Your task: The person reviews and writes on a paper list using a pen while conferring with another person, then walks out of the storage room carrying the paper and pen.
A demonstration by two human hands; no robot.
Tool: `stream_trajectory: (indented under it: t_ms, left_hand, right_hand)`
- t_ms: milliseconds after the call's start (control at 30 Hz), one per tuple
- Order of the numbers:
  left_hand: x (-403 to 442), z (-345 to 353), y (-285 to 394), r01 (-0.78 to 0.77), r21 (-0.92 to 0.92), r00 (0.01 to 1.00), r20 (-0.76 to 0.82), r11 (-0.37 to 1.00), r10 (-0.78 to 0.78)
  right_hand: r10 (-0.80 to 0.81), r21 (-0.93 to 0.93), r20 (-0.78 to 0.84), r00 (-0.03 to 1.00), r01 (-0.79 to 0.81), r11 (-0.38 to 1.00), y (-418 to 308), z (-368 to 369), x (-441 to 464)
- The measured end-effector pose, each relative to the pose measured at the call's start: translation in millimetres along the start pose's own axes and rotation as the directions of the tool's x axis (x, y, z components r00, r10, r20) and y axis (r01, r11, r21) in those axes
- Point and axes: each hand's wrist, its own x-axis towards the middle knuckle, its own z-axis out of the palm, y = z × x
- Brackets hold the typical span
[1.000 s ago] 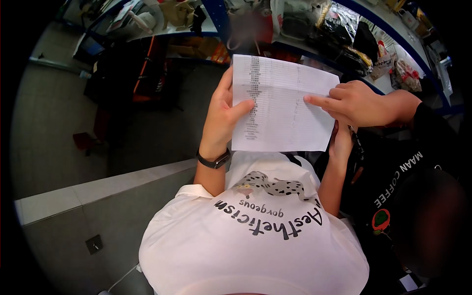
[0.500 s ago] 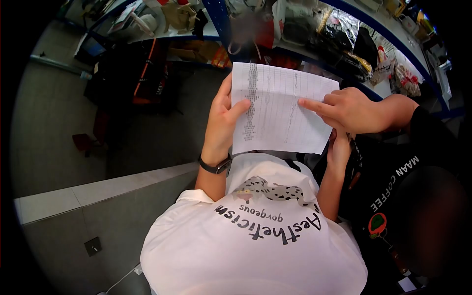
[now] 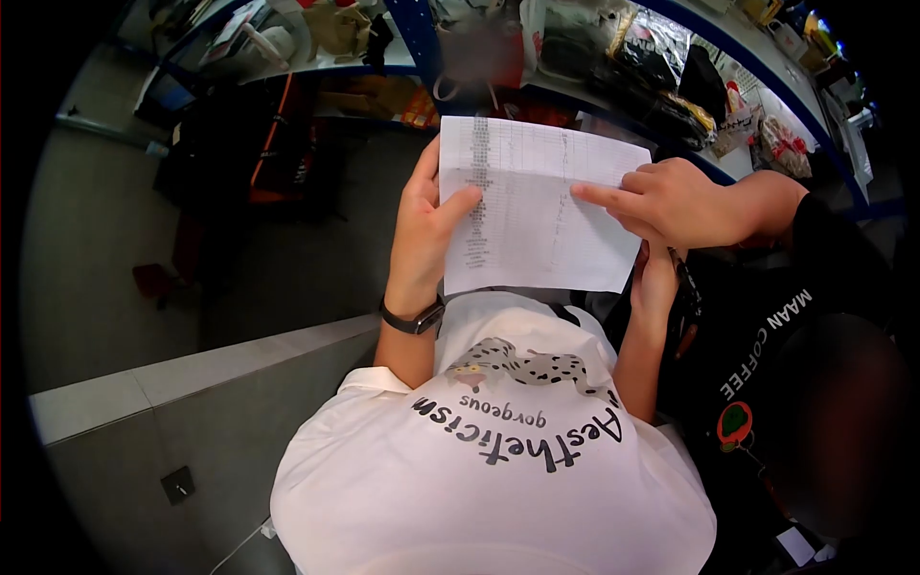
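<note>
A white paper sheet with a printed list and ruled lines is held up in front of my white shirt. My left hand, with a dark watch on its wrist, grips the sheet's left edge, thumb on the front and fingers behind. At the lower right edge, my right hand holds the sheet; some of its fingers are hidden. Another person's hand reaches in from the right above it. That person's index finger points at handwriting in the right part of the sheet.
The other person, in a black shirt, stands close at my right. Beyond the sheet, blue-framed shelves carry bags and packets. A low grey wall runs at my left, and a dark red object lies on the floor.
The sheet and the hands around it appear slightly further left and up in view. The other person's finger still points at nearly the same part of the sheet.
</note>
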Motion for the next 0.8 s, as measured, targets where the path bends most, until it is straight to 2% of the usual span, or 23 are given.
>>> stream_trajectory:
  t_ms: [100,267,333,467,567,667,800]
  left_hand:
    - [-1,-1,-1,-0.003,-0.011,1.000,0.004,1.000,0.003]
    - [-1,0,0,0.012,-0.037,1.000,-0.007,0.999,-0.013]
    - [-1,-1,-3,-0.007,-0.045,1.000,-0.014,0.999,0.006]
    - [-2,0,-3,0.010,0.001,1.000,-0.008,1.000,-0.010]
    - [-4,3,-3,0.028,0.064,1.000,-0.005,0.998,-0.028]
    - [-3,5,-4,0.013,0.151,1.000,0.005,0.988,-0.014]
    - [-3,5,-8,0.008,0.186,0.999,0.030,0.982,-0.014]
  right_hand:
    - [-0.024,0.039,-0.077,0.997,0.027,0.999,0,3,4]
    - [-0.033,0.072,0.020,0.999,0.031,0.997,7,3,0]
    - [-0.041,0.050,-0.001,0.999,0.041,0.998,7,4,0]
    - [-0.050,0.030,-0.013,0.999,0.051,0.998,8,7,-1]
    - [-0.036,0.018,0.040,0.999,0.036,0.999,7,6,-2]
    - [-0.082,0.037,-0.068,0.994,0.085,0.996,11,15,-6]
    - [-0.038,0.015,0.030,0.999,0.037,0.999,7,9,-6]
